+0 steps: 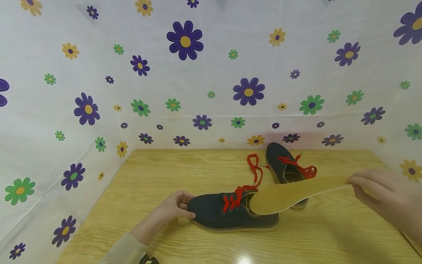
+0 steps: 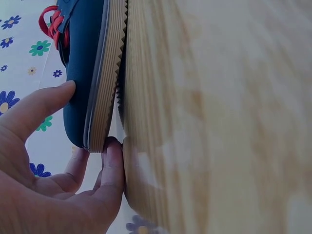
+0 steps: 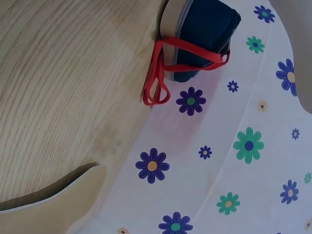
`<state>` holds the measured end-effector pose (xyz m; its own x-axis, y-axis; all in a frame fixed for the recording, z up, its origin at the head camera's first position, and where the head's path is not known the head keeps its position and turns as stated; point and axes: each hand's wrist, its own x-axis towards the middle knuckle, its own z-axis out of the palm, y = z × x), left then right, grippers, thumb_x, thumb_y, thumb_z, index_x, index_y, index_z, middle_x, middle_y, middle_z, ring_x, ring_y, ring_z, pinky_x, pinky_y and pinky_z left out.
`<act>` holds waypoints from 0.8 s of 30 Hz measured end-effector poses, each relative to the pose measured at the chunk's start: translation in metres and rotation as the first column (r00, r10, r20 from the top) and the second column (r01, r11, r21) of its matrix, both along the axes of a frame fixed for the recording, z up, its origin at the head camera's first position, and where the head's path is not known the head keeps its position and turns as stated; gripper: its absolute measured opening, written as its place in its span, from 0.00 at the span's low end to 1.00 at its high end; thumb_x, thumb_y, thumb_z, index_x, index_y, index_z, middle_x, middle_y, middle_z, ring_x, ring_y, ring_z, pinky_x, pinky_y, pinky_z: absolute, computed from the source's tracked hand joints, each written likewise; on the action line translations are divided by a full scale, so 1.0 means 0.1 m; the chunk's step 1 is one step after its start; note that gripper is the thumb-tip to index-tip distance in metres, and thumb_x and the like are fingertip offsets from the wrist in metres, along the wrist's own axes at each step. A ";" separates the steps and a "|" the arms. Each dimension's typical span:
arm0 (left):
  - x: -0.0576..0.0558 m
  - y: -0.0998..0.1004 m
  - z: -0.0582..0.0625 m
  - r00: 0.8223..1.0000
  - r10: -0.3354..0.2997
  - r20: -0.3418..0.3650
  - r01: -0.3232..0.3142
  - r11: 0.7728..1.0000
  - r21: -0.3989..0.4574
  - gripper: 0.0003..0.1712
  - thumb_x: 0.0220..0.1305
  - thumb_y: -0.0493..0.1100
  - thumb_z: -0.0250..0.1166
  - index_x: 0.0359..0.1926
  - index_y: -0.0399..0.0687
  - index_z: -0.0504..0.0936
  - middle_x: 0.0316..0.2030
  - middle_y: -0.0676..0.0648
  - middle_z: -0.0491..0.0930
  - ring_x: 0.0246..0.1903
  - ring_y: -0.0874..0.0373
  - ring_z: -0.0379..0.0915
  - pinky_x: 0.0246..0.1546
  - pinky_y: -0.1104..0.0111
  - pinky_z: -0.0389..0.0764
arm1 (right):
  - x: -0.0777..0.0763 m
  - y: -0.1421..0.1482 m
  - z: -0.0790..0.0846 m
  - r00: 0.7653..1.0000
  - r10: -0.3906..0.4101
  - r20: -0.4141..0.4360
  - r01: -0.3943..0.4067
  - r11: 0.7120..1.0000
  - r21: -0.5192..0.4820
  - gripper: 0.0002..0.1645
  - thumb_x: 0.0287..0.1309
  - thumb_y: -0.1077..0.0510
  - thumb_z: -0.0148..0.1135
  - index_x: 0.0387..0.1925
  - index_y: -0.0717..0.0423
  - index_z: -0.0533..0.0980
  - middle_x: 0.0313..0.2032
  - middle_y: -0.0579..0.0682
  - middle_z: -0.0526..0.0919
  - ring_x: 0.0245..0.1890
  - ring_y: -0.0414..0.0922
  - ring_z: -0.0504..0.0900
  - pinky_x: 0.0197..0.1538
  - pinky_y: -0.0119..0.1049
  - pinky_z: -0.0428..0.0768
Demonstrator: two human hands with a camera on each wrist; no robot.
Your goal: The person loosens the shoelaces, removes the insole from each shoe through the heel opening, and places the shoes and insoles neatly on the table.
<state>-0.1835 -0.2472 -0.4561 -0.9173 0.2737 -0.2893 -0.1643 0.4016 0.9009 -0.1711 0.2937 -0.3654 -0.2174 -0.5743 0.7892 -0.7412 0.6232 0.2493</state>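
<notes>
A navy shoe (image 1: 211, 214) with red laces lies on its sole at the middle of the table, toe to the left. My left hand (image 1: 173, 209) holds its toe; in the left wrist view the thumb presses the upper of the shoe (image 2: 80, 114) and fingertips reach under the sole's front. To the right, my right hand (image 1: 385, 194) pinches the narrow end of a tan insole (image 1: 290, 194). The insole's broad end overlaps the shoe's opening in the head view. Only part of the insole (image 3: 68, 204) shows in the right wrist view, where the right hand is out of sight.
Behind the insole a second navy shoe (image 1: 280, 161) rests near the table's back edge, its red laces loose. Red lace loops (image 1: 254, 167) stretch up from the front shoe. A white flower-print cloth (image 1: 211, 66) hangs around the wooden table (image 1: 178, 168).
</notes>
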 end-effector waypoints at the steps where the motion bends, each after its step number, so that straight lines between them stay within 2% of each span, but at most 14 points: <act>1: 0.00 0.00 0.00 1.000 -0.002 0.002 0.002 1.000 0.005 0.37 0.59 0.31 0.77 0.67 0.32 0.72 0.58 0.35 0.78 0.50 0.52 0.81 0.56 0.58 0.82 | 0.01 0.02 0.00 1.000 -0.009 0.008 0.009 1.000 -0.012 0.37 0.84 0.45 0.42 0.32 0.64 0.87 0.30 0.52 0.89 0.27 0.48 0.82 0.45 0.16 0.76; 6: 0.00 0.01 0.01 1.000 0.000 0.008 0.000 1.000 0.007 0.37 0.59 0.31 0.77 0.67 0.32 0.72 0.59 0.35 0.78 0.50 0.52 0.81 0.56 0.59 0.82 | 0.04 0.10 0.00 0.999 -0.044 0.025 0.045 0.998 -0.050 0.38 0.84 0.42 0.44 0.32 0.65 0.87 0.30 0.53 0.89 0.27 0.48 0.81 0.53 0.13 0.72; 15: 0.00 0.00 0.01 1.000 0.000 -0.005 0.000 1.000 0.005 0.37 0.58 0.31 0.77 0.67 0.32 0.72 0.58 0.35 0.78 0.50 0.52 0.81 0.54 0.60 0.82 | 0.02 0.19 -0.02 0.995 -0.103 -0.010 0.103 0.994 -0.045 0.38 0.82 0.43 0.44 0.31 0.66 0.87 0.28 0.55 0.89 0.24 0.53 0.82 0.41 0.19 0.74; 21: -0.01 0.02 0.00 1.000 0.012 0.006 -0.012 1.000 -0.002 0.36 0.58 0.32 0.77 0.66 0.33 0.73 0.58 0.36 0.78 0.50 0.52 0.81 0.55 0.60 0.81 | 0.00 0.24 -0.06 0.996 -0.093 -0.014 0.092 0.991 -0.099 0.39 0.82 0.43 0.45 0.30 0.68 0.87 0.26 0.59 0.88 0.24 0.53 0.79 0.58 0.10 0.65; 24: -0.01 0.02 0.01 1.000 0.010 0.006 -0.010 1.000 -0.007 0.36 0.58 0.32 0.78 0.66 0.33 0.73 0.58 0.35 0.78 0.50 0.52 0.81 0.56 0.59 0.81 | -0.03 0.28 -0.07 0.996 -0.079 -0.032 0.074 0.988 -0.134 0.39 0.82 0.43 0.47 0.28 0.70 0.86 0.25 0.61 0.87 0.25 0.50 0.78 0.61 0.09 0.63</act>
